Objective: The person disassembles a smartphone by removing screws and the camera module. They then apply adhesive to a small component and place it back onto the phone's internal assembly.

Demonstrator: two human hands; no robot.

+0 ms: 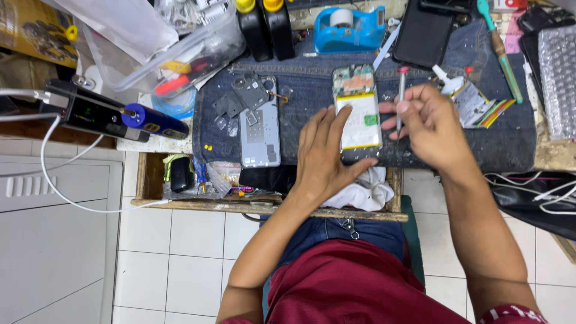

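Note:
An opened phone point(358, 114) with its white battery showing lies on a dark denim mat point(420, 147). My left hand point(327, 157) rests flat against the phone's left and lower edge, fingers spread. My right hand point(429, 123) grips a thin screwdriver point(401, 96) with a red cap, held upright just right of the phone. The phone's grey back cover point(260, 129) lies to the left on the mat, with small grey metal plates point(240, 99) beside it.
A blue tape dispenser point(350, 27), two black bottles point(267, 27) and a black tablet point(423, 33) stand at the back. A clear plastic box point(174, 51) and a blue-tipped tool point(153, 120) sit left. An open drawer point(180, 177) holds small items. Cables point(540, 192) hang right.

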